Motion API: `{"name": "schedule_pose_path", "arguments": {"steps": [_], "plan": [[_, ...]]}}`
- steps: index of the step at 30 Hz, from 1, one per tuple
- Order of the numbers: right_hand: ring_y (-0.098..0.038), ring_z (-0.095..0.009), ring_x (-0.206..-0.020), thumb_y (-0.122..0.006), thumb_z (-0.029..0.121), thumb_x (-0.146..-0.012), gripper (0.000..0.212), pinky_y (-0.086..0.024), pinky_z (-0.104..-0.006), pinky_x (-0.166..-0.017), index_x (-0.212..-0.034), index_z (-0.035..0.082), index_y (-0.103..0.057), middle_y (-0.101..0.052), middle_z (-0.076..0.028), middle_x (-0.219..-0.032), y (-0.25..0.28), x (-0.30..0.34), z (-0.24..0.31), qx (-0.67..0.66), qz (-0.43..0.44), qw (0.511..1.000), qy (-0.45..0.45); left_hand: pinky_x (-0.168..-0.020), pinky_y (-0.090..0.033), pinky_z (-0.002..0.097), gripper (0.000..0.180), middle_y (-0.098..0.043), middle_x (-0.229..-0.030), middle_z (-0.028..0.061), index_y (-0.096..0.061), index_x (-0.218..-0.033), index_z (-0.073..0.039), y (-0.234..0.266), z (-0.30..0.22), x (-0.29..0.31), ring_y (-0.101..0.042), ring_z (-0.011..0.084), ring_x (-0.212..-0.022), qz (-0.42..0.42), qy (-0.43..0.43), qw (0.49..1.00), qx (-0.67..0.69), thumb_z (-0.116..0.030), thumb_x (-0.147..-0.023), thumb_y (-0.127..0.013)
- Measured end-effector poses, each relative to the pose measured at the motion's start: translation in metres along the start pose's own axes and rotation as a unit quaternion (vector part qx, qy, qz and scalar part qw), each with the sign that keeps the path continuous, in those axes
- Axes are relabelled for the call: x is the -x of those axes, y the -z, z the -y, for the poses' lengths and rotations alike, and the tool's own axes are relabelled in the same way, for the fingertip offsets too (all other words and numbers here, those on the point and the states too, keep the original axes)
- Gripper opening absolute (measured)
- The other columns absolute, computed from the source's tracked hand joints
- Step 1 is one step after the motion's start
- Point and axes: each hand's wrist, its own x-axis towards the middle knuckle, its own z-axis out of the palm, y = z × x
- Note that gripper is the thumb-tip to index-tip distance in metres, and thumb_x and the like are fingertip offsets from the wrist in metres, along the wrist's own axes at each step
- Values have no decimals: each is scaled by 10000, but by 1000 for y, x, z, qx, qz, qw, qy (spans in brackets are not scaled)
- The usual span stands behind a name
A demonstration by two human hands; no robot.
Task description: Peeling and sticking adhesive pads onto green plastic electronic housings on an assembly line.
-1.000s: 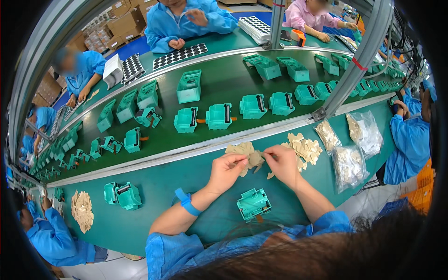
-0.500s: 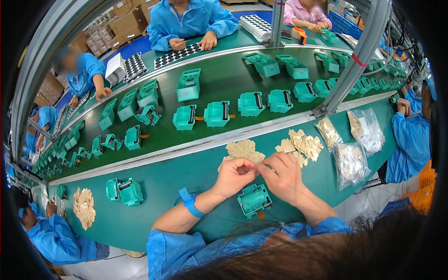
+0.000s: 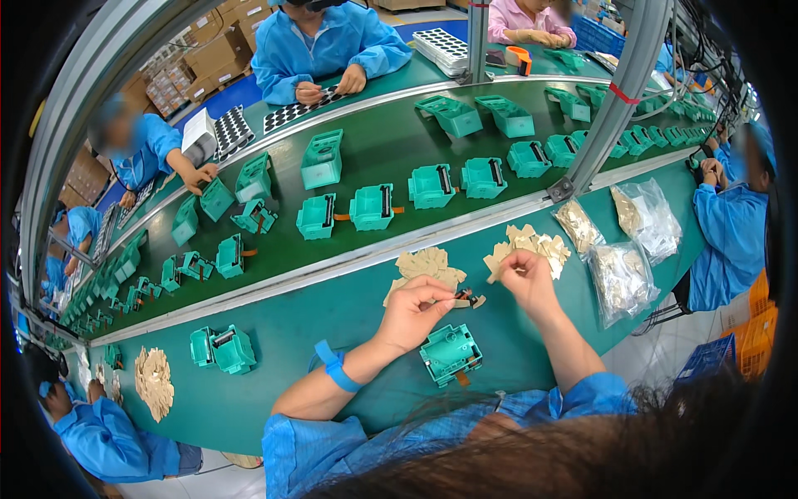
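My left hand [image 3: 411, 314] is closed in a pinch on a small dark part [image 3: 467, 296] with a beige strip along it. Just below, a green plastic housing [image 3: 451, 353] lies open side up on the bench, an orange flat tab at its near edge. My right hand [image 3: 530, 283] has moved apart from the left. Its thumb and forefinger are pinched on a beige thin piece [image 3: 493, 264] at the near left edge of a pile of such pieces [image 3: 544, 248]. Another beige pile [image 3: 428, 270] lies behind my left hand.
Bags of beige pieces [image 3: 622, 283] lie at the right. Two green housings [image 3: 223, 349] and a beige pile [image 3: 154, 384] are at the left. Beyond a metal rail, a green conveyor [image 3: 283, 208] carries several housings. A metal post [image 3: 611, 108] stands at right. Co-workers sit around.
My right hand has left my left hand and moved right to the beige pile. The dark part in my left fingers now shows. Across the conveyor, a co-worker's hand has reached a green housing.
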Motion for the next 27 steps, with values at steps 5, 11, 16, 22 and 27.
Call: {"name": "schedule_pose_path", "arguments": {"steps": [5,11,16,22,27], "plan": [[-586,-309,-626,-612,-12,-726,112,-476,-382,-575,-801,65,-647,-599,-76,-699,28,-4,-20,524,-86,833,155,-639,-508,238,64,-651,-846,81,-655,-880,24,-6,1,1,-620,132,-732,5,117,984,135,1,-822,-641],[-592,-206,-676,-637,1,-735,196,-470,-316,-567,-930,23,-626,-599,-69,-800,-21,26,22,181,44,968,170,-685,-543,271,66,-651,-845,111,-618,-899,22,-11,7,7,-650,178,-783,-9,96,968,231,18,-833,-616],[-589,-192,-659,-662,19,-726,145,-465,-305,-553,-862,22,-613,-597,-58,-801,-33,30,26,188,41,965,176,-695,-550,286,52,-654,-853,117,-612,-897,14,-15,-7,2,-659,202,-778,-30,132,965,225,13,-851,-589],[-579,-228,-603,-704,36,-677,150,-474,-309,-520,-790,43,-606,-583,-61,-731,-38,33,24,312,-32,879,360,-777,-540,292,105,-643,-907,97,-622,-932,17,-14,-3,3,-639,187,-857,-16,159,911,379,8,-828,-621],[-583,-230,-589,-688,2,-653,158,-476,-319,-502,-789,40,-619,-578,-73,-712,-39,33,20,248,-12,887,389,-738,-497,265,102,-582,-872,51,-667,-799,-4,-11,-7,-2,-585,158,-850,12,146,910,388,80,-743,-655]]}}
